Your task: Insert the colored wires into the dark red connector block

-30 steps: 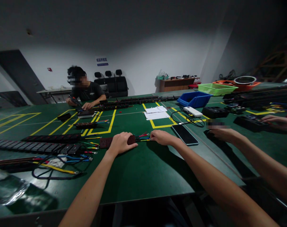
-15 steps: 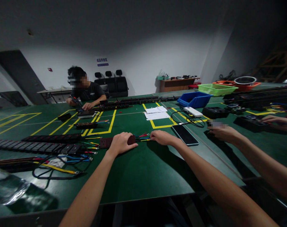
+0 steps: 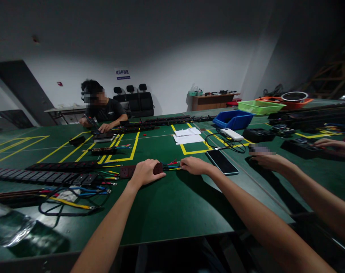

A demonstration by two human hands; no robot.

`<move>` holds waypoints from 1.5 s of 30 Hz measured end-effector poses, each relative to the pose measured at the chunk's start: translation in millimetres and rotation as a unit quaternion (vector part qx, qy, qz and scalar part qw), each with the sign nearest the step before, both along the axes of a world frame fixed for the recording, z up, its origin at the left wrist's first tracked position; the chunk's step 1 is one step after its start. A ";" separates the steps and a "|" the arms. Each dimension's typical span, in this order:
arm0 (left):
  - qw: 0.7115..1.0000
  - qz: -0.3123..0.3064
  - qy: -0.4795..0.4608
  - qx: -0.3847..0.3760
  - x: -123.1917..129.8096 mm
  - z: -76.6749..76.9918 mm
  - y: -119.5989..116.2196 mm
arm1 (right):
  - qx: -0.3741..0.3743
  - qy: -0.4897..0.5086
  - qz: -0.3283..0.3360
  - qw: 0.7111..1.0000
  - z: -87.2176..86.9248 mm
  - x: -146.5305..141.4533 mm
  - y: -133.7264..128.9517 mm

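My left hand (image 3: 145, 172) lies over a dark red power socket strip (image 3: 127, 171), fingers across the far side and thumb along the near side, gripping it against the table. Out of the strip's right end come short red, blue and yellow-green wires (image 3: 171, 165) with metal ring ends. Fingertips pinched together, my right hand (image 3: 193, 166) holds the end of the yellow-green wire; the tip itself is hidden by the fingers. Close by on the right a phone (image 3: 222, 162) rests on the table.
Black socket strips (image 3: 44, 176) with loose wires lie left, behind a clear plastic bottle (image 3: 13, 223). White papers (image 3: 188, 135), a blue bin (image 3: 233, 120) and a cabled white power bank (image 3: 232, 134) sit beyond. A co-worker's hands (image 3: 270, 162) are at right; another person (image 3: 104, 108) works opposite.
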State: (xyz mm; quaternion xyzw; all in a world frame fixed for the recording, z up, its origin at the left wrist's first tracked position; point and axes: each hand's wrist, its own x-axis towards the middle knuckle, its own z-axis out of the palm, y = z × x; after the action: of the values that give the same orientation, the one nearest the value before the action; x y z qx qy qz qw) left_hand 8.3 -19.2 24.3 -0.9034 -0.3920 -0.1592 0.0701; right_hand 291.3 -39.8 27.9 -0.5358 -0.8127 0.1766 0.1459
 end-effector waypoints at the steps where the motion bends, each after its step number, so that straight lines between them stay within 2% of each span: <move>1: 1.000 0.000 -0.001 -0.001 0.1 0.0 -0.1 | -0.001 0.000 0.000 1.000 -0.2 -0.2 -0.2; 10: 1.000 0.009 0.000 -0.004 0.7 -0.8 0.0 | 0.015 -0.022 0.006 1.000 -3.1 -0.1 1.6; 19: 1.000 0.003 0.002 -0.004 0.5 -1.0 0.7 | -0.019 0.012 -0.021 1.000 -3.2 -0.6 1.6; 23: 1.000 0.001 0.003 -0.007 0.5 -0.2 0.3 | 0.008 -0.011 0.004 1.000 -5.8 0.7 2.3; 27: 1.000 0.003 0.004 -0.010 0.4 -0.3 0.2 | 0.034 -0.022 0.001 0.999 -8.3 1.0 3.0; 35: 1.000 0.004 0.008 0.001 0.3 -1.9 1.0 | -0.018 -0.085 0.010 0.996 -2.3 -3.1 3.0; 45: 1.000 0.005 0.005 -0.002 1.1 -0.4 -0.2 | 0.005 -0.085 0.003 0.996 -7.5 -0.6 7.3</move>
State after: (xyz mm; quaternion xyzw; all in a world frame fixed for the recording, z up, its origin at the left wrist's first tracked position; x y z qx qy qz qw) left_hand 9.3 -19.4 24.0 -0.9024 -0.3963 -0.1534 0.0707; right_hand 290.7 -32.5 20.4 -0.5457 -0.8247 0.1266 0.0781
